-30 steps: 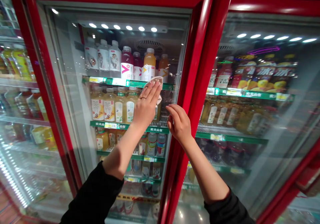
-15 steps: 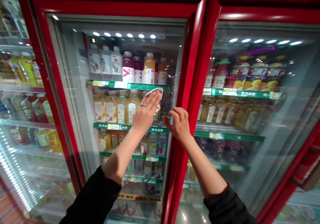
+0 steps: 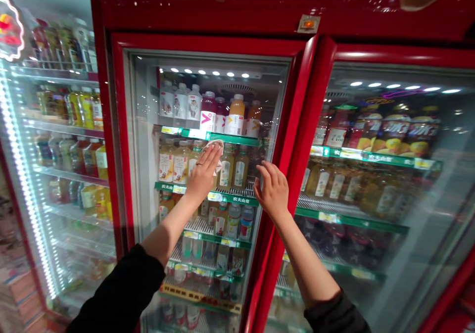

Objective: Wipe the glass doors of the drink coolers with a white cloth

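My left hand [image 3: 203, 170] lies with its fingers stretched over a whitish cloth [image 3: 218, 147], pressing it against the glass door [image 3: 276, 93] of a red drinks fridge. A ring shows on one finger. The cloth's edge sticks out above and to the right of the fingertips, and the rest is hidden under the hand. Behind the glass there, bottles of light-coloured tea [image 3: 240, 167] stand on a shelf. My right hand [image 3: 273, 187] is up beside the red door frame [image 3: 293, 125], its fingers bent and apart, holding nothing. Whether its fingertips touch the glass I cannot tell.
To the right stands a second glass door with bottles [image 3: 382, 125] on green-edged shelves. Another lit fridge with bottles [image 3: 87, 105] is on the left. An orange-lit switch [image 3: 308, 24] sits above the doors. Stacked boxes [image 3: 25, 293] are at the lower left.
My left hand has slid the cloth leftward across the glass, uncovering bottles on the right. My right hand stays near the frame. The view has shifted up and left.
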### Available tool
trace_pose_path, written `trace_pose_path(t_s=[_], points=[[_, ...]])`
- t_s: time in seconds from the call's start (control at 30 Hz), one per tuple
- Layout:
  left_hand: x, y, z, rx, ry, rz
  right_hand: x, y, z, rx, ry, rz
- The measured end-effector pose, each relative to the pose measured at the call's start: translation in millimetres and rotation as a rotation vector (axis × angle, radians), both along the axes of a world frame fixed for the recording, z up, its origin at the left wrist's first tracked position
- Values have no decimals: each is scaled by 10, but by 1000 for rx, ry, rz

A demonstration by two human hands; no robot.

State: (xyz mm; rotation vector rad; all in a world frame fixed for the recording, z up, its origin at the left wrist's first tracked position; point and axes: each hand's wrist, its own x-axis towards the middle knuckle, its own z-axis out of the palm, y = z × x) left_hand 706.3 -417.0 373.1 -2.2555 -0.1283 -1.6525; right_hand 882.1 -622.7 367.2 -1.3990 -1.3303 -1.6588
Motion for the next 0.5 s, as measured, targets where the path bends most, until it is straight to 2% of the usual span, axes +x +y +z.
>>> trace_pose_path(t_s=[0.1,0.17,0.23,0.37,0.5], points=[[194,-127,57,-132,-114,6,5,10,-23,-16,6,-27],[313,-236,27,-123,-91,5,13,13,-37,-28,13,-41],[310,-280,-50,-64,-8,5,26,11,-50,-43,25,-54],[-59,-82,-237,-12,137,30,56,-11,-50,-143,38,-86],[-394,230,-286,-132,48,41,51,-23,15,-410,-43,-97]])
